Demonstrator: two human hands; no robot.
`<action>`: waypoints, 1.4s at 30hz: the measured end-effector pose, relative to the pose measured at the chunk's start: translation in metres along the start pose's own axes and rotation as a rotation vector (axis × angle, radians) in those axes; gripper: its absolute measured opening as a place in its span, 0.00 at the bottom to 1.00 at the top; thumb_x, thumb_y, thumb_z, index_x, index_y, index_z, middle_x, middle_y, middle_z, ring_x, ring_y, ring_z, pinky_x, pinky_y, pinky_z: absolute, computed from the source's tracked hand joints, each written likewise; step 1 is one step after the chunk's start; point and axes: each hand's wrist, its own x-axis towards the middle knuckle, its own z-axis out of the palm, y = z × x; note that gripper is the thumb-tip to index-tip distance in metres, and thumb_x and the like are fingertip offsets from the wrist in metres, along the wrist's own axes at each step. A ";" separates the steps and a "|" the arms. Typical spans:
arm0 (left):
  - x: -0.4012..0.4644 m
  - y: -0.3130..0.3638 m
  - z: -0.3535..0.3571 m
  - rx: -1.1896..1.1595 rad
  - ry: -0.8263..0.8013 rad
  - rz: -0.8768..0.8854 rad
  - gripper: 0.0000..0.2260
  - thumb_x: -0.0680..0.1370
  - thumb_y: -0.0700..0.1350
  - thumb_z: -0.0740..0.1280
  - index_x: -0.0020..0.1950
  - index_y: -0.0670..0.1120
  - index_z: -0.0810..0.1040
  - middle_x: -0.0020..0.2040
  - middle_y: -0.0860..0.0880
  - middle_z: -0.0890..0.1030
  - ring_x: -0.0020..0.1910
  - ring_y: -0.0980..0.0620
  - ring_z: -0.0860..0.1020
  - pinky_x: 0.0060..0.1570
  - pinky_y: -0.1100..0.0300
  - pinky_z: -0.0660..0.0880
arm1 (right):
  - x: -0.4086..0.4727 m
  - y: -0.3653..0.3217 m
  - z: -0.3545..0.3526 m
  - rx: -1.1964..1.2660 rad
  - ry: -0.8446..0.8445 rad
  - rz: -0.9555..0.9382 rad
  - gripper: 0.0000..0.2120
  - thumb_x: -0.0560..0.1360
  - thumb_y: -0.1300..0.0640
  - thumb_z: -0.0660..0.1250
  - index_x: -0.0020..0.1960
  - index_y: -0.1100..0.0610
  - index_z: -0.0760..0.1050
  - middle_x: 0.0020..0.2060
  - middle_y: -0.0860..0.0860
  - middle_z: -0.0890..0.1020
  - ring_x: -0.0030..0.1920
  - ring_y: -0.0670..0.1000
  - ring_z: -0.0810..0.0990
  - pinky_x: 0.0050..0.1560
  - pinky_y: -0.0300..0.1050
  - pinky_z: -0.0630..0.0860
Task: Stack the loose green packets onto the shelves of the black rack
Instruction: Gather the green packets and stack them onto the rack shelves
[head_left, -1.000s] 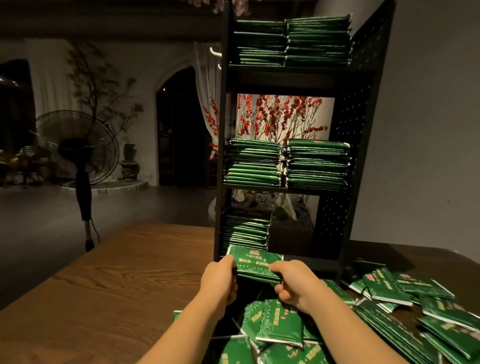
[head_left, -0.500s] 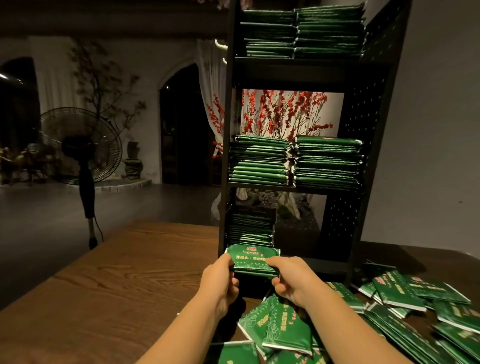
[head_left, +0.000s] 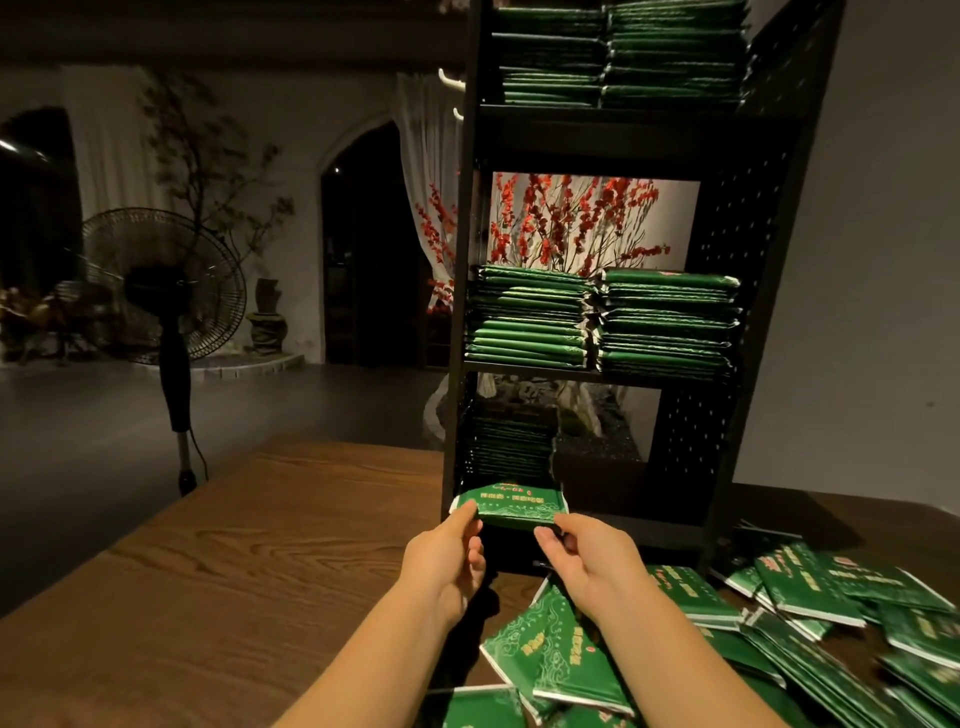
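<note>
A small stack of green packets (head_left: 511, 506) is held level between my two hands, right at the front of the black rack's (head_left: 748, 291) bottom shelf. My left hand (head_left: 447, 558) pinches its left end and my right hand (head_left: 582, 558) pinches its right end. Behind it, on the left of the bottom shelf, stands a dark pile of packets (head_left: 506, 447). The middle shelf carries two packet stacks (head_left: 602, 322) side by side, and the top shelf holds two more stacks (head_left: 618, 52). Several loose packets (head_left: 779, 623) lie scattered on the table to the right.
The rack stands on a wooden table (head_left: 234, 561). The right half of the bottom shelf (head_left: 623, 499) holds nothing visible. A standing fan (head_left: 166, 291) is on the floor at the left. Red blossom branches (head_left: 566, 223) show through the rack.
Both hands have carried the held packets forward and slightly up toward the bottom shelf's front edge. The view has shifted closer to the rack.
</note>
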 end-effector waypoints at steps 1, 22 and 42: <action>0.000 0.000 0.000 -0.026 -0.003 -0.006 0.10 0.77 0.43 0.72 0.40 0.39 0.78 0.23 0.49 0.74 0.17 0.58 0.69 0.17 0.70 0.68 | 0.001 0.002 0.000 -0.019 -0.008 -0.008 0.16 0.77 0.73 0.62 0.64 0.73 0.70 0.42 0.60 0.72 0.42 0.55 0.76 0.60 0.53 0.77; -0.008 -0.001 0.001 -0.099 -0.013 0.017 0.12 0.81 0.34 0.64 0.64 0.39 0.76 0.46 0.44 0.80 0.36 0.53 0.75 0.24 0.69 0.75 | -0.008 0.011 0.005 0.019 0.027 -0.019 0.08 0.79 0.71 0.62 0.57 0.71 0.73 0.42 0.61 0.77 0.46 0.56 0.79 0.54 0.49 0.76; -0.074 -0.003 -0.096 1.220 0.095 0.735 0.03 0.81 0.45 0.62 0.53 0.53 0.74 0.47 0.54 0.80 0.47 0.54 0.78 0.45 0.58 0.74 | -0.113 0.067 -0.007 -1.604 -0.319 -0.756 0.08 0.81 0.57 0.58 0.57 0.50 0.74 0.53 0.45 0.74 0.52 0.45 0.73 0.52 0.38 0.69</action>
